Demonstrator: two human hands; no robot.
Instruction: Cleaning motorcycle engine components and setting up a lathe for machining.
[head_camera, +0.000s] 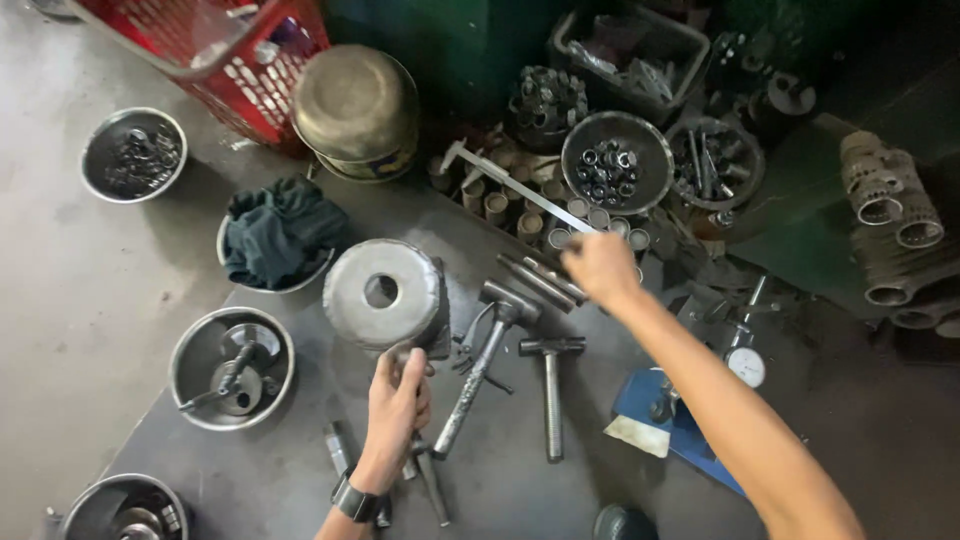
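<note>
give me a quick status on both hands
Left hand gripping a small metal part beside the round steel block. Right hand closed over the metal rods. Two hammers lying between the hands.

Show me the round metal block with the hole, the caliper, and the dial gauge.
round metal block (352, 300), head view, flat top face left of the hole.
caliper (520, 190), head view, middle of its beam.
dial gauge (746, 366), head view, white face.

The right hand (600, 268) is motion-blurred, so its grip cannot be told. The red basket (215, 55) (top left) is cut off by the edge.
</note>
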